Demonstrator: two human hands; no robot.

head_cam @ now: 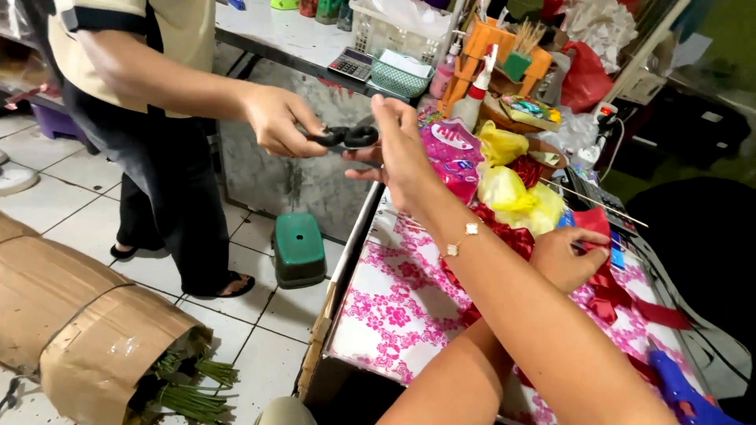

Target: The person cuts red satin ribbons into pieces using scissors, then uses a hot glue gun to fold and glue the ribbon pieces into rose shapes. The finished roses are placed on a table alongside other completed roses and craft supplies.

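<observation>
While left hand [402,153] meets black-handled scissors [346,137], right hand [568,256] seemingly pinches glossy red ribbon [610,295].

Pink printed pouch [450,153] on table [378,315]
</observation>
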